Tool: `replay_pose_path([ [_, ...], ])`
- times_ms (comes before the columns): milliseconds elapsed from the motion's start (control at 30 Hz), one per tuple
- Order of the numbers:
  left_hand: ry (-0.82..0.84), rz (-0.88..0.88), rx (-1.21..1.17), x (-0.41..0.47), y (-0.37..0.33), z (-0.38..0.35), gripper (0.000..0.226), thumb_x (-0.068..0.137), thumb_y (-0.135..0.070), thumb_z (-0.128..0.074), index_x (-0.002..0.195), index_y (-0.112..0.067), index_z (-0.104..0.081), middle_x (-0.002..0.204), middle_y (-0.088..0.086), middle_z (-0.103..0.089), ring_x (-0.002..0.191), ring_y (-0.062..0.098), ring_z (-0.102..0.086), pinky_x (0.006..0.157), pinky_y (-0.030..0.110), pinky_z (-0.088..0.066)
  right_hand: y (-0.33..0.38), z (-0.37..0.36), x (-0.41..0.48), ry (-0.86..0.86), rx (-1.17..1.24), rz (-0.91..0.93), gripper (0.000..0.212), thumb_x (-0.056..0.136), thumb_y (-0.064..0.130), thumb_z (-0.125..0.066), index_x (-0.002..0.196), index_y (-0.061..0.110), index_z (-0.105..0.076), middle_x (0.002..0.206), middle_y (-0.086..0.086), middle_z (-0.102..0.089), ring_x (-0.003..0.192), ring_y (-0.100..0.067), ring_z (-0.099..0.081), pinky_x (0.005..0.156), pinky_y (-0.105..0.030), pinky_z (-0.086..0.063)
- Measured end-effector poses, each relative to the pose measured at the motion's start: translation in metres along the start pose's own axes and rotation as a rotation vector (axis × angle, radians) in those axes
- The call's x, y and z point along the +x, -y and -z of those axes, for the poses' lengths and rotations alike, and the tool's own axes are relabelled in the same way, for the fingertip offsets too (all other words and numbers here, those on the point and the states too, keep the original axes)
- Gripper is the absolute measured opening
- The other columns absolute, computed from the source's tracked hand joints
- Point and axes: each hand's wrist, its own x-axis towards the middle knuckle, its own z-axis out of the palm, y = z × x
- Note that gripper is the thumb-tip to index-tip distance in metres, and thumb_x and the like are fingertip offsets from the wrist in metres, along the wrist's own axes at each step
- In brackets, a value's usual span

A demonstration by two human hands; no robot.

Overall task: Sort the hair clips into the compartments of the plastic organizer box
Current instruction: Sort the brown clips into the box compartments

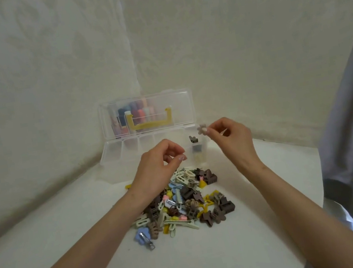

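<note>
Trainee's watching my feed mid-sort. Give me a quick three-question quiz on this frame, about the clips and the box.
1. What does the right hand pinch?
A) a blue clip
B) a taupe flower clip
C) a yellow handle
2. True or false: the organizer box stands open, with its lid raised against the wall.
3. Short answer: which compartment of the box already holds a dark clip?

Key: 1 B; 2 true; 3 the rightmost one.
</note>
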Motion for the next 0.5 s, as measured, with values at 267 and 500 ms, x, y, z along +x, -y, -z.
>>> replay_pose_path([
  [267, 0.041, -0.018, 0.023, 0.001, 0.002, 0.005, 0.006, 0.085, -0.015, -0.061, 0.091, -0.016, -0.062, 0.086, -0.005, -0.071, 0.081, 0.010, -0.062, 0.074, 0.019, -0.048, 0.008, -0.008, 0.026, 0.173, -0.449, -0.047, 0.020, 0.081, 0.042, -0.063, 0.091, 0.025, -0.069, 0.082, 0.006, -0.061, 0.079, -0.014, -0.055, 0.056, -0.023, -0.033],
  [500, 0.164, -0.032, 0.042, 0.001, -0.001, 0.005, 0.007, 0.084, -0.017, -0.065, 0.089, -0.020, -0.063, 0.086, -0.009, -0.068, 0.079, 0.003, -0.058, 0.064, 0.007, -0.040, 0.007, 0.001, 0.004, 0.053, -0.335, 0.038, 0.012, 0.086, 0.031, -0.059, 0.089, 0.025, -0.069, 0.084, 0.006, -0.061, 0.074, -0.010, -0.052, 0.058, -0.025, -0.035],
])
